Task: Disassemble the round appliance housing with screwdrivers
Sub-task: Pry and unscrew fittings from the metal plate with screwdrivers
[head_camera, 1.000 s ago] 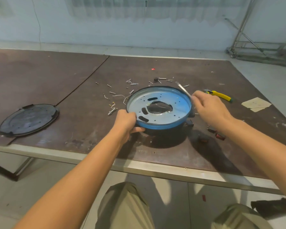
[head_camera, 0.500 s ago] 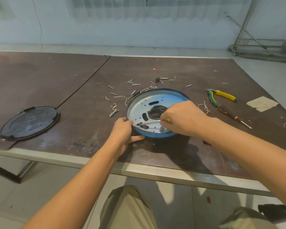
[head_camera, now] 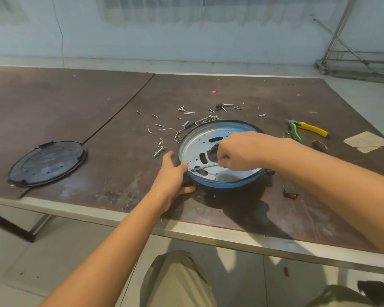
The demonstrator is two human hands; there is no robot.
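The round appliance housing (head_camera: 208, 181), blue-walled with a perforated silver metal plate on top, lies on the brown table near its front edge. My left hand (head_camera: 173, 173) grips the housing's left rim, thumb on the plate. My right hand (head_camera: 242, 149) is closed over a screwdriver (head_camera: 203, 167) whose metal shaft points left, its tip resting on the plate near the left rim. The handle is hidden in my fist.
A black round cover (head_camera: 47, 162) lies at the table's left. Several loose screws and wire bits (head_camera: 186, 116) are scattered behind the housing. Yellow-green pliers (head_camera: 306, 130), a second screwdriver (head_camera: 319, 144), a paper scrap (head_camera: 364, 141) and a small red-black part (head_camera: 290, 193) lie to the right.
My right hand came from the housing's right rim across the plate with the screwdriver, setting its tip near the left rim. The left hand kept its hold.
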